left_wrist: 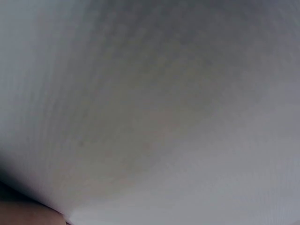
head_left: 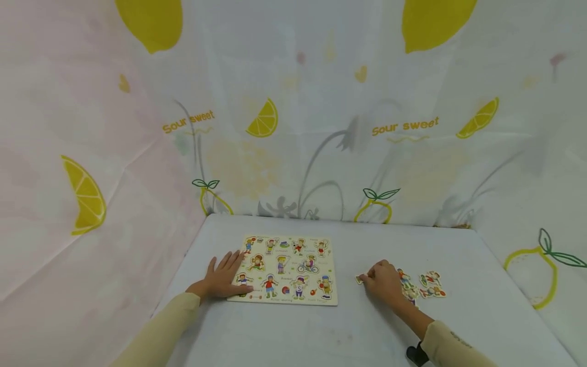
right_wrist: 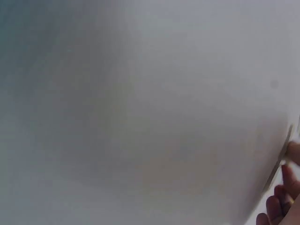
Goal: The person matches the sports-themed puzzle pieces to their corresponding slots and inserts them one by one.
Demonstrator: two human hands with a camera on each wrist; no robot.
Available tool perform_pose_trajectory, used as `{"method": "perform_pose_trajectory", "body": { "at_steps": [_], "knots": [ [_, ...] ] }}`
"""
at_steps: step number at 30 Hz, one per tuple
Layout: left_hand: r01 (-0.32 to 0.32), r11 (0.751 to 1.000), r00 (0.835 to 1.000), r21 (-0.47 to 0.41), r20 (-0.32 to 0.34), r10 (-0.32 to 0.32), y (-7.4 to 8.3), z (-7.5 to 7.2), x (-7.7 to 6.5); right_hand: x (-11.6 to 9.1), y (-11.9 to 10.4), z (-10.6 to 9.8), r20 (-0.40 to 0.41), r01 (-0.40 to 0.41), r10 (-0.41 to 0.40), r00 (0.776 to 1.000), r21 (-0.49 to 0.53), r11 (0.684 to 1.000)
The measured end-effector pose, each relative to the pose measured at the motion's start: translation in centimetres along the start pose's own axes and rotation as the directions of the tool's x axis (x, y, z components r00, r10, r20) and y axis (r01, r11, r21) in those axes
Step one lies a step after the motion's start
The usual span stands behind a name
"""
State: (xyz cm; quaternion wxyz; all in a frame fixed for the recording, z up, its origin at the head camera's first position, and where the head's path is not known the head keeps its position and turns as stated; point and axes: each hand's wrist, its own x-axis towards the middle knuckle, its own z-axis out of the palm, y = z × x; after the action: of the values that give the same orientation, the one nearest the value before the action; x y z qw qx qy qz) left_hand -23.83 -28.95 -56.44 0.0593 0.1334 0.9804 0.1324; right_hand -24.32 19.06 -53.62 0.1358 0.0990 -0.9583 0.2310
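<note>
A flat puzzle board printed with cartoon children at sports lies left of centre on the white table. My left hand rests over its left edge, fingers spread and thumb along the lower left corner. To the right of the board, my right hand pinches a small puzzle piece between thumb and fingers, low over the cloth. In the right wrist view that piece shows edge-on at the fingertips, so its picture is hidden. The left wrist view holds mostly white cloth, with a bit of hand at the lower left.
Several loose puzzle pieces lie right of my right hand, some partly covered by it. White table cloth surrounds the board. Fabric walls printed with lemons stand at the back and both sides.
</note>
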Motion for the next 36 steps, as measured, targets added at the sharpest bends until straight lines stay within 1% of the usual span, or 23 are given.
{"method": "perform_pose_trajectory", "body": {
  "at_steps": [2,5,9,13,16,19,20,23,26,27,31,33,36],
  "knots": [
    [0.003,1.000,1.000,0.005,0.005,-0.003,-0.1,0.3,0.1,-0.1,-0.2,0.0,-0.027,0.016,-0.016,1.000,0.006,1.000],
    [0.000,1.000,1.000,-0.001,0.004,0.000,0.1,0.4,0.1,0.2,-0.3,0.2,-0.033,0.059,-0.058,0.998,0.025,0.998],
    [0.003,1.000,1.000,-0.006,0.018,-0.003,0.5,0.1,0.0,0.8,-0.2,0.7,-0.003,0.103,-0.103,0.995,0.089,0.991],
    [0.011,1.000,0.999,-0.019,0.034,-0.011,0.8,-0.3,-0.4,1.1,-0.2,1.2,0.017,0.113,-0.117,0.993,0.152,0.982],
    [0.004,1.000,1.000,-0.025,0.028,-0.003,0.9,-0.4,-0.6,1.3,-0.3,1.5,0.001,0.133,-0.135,0.991,0.172,0.976],
    [-0.002,1.000,1.000,-0.016,0.022,0.002,0.8,-0.5,-0.7,1.8,-0.6,1.6,-0.041,0.174,-0.169,0.985,0.198,0.965],
    [-0.012,0.999,1.000,-0.032,0.012,0.012,0.8,-0.5,-0.7,2.1,-0.8,1.7,-0.055,0.183,-0.176,0.983,0.211,0.960],
    [-0.012,1.000,1.000,-0.024,0.011,0.012,0.5,-0.6,-0.7,2.9,-1.4,2.1,-0.098,0.208,-0.189,0.977,0.248,0.946],
    [-0.013,1.000,1.000,-0.015,0.004,0.013,0.3,-0.6,-0.5,3.7,-2.3,2.8,-0.100,0.190,-0.170,0.980,0.261,0.946],
    [-0.007,1.000,1.000,0.002,0.008,0.007,0.2,-0.6,-0.5,3.9,-2.7,3.1,-0.092,0.179,-0.160,0.983,0.263,0.948],
    [-0.010,1.000,1.000,-0.015,0.001,0.010,0.3,-0.5,-0.4,4.5,-4.5,3.7,-0.026,0.122,-0.119,0.993,0.277,0.953],
    [-0.006,1.000,1.000,-0.025,0.002,0.006,0.4,-0.5,-0.3,4.8,-5.5,4.0,-0.006,0.115,-0.119,0.993,0.288,0.951],
    [-0.003,1.000,1.000,-0.024,0.012,0.003,0.4,-0.4,-0.3,5.2,-6.9,4.3,0.007,0.131,-0.139,0.990,0.291,0.948]
  ]
}}
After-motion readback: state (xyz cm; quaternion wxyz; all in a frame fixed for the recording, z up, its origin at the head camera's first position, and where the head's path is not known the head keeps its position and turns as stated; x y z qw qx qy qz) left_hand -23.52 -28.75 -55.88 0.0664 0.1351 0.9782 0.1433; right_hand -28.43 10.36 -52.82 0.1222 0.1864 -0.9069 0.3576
